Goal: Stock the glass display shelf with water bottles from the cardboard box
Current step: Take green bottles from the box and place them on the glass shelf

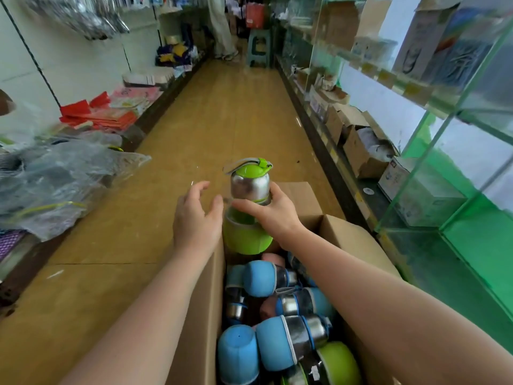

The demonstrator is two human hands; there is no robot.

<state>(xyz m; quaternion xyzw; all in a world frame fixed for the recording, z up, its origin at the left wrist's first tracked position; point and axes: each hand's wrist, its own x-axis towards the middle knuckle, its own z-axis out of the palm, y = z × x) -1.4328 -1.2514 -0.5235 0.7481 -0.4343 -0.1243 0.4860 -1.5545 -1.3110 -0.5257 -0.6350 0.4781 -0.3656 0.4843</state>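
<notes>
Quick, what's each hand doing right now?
Left hand: open, fingers spread beside the green bottle, holding nothing.
Right hand: closed around the green bottle, above the box.

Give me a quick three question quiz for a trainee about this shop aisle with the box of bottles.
1. True or false: the right hand grips the green bottle around its middle.
2. Which describes the left hand? A) grips a blue bottle B) open beside the green bottle C) rests on the glass shelf
3. Fill in: the bottles lying in the cardboard box are mostly ____ in colour.

Key: 1 true; 2 B; 3 blue.
</notes>
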